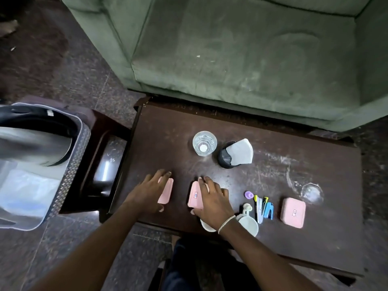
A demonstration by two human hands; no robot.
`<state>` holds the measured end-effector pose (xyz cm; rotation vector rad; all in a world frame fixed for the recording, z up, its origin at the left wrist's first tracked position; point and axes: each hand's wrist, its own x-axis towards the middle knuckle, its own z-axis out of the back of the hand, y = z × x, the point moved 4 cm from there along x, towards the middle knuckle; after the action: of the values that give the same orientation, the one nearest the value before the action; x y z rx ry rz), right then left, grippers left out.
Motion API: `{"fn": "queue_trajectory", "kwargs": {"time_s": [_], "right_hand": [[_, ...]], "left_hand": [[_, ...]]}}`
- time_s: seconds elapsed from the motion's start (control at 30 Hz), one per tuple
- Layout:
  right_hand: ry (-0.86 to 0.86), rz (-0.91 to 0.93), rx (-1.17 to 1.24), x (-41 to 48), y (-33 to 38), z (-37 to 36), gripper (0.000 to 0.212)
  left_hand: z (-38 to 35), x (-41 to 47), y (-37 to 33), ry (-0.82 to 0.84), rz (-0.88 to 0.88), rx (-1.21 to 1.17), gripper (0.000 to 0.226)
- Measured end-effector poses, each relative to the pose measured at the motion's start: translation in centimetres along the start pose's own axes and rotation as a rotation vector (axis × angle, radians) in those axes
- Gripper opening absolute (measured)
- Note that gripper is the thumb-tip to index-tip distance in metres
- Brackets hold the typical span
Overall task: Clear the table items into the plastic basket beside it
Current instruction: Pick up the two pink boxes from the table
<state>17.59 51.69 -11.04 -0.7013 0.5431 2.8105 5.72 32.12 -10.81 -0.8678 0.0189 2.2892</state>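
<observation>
On the dark wooden table [262, 238] lie three pink boxes. My left hand [147, 191] rests over the left pink box [167, 191], fingers curled around its edges. My right hand [212, 201] grips the middle pink box [194, 196] between thumb and fingers. The third pink box [293, 212] lies apart at the right. A water glass [204, 143], a black cup holding a white cloth [235, 154], white cups [248, 224] and a stapler with pens [264, 208] also sit on the table. The plastic basket [69, 164] stands on the floor to the left.
A green sofa [241, 49] stands right behind the table. A small purple item [248, 194] lies near the pens, and a clear glass lid [311, 193] at the right. A low dark stool [100, 164] sits between basket and table. My legs show below the table's front edge.
</observation>
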Motion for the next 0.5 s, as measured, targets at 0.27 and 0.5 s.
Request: {"fn": "queue_trajectory", "kwargs": {"time_s": [0.27, 0.5], "right_hand": [[-0.005, -0.023, -0.048, 0.0, 0.1, -0.9, 0.104], [-0.015, 0.000, -0.063, 0.3, 0.4, -0.4, 0.094]], "left_hand": [[-1.1, 0.6, -0.7, -0.081, -0.045, 0.088, 0.115], [-1.5, 0.4, -0.4, -0.061, -0.087, 0.123, 0.099]]}}
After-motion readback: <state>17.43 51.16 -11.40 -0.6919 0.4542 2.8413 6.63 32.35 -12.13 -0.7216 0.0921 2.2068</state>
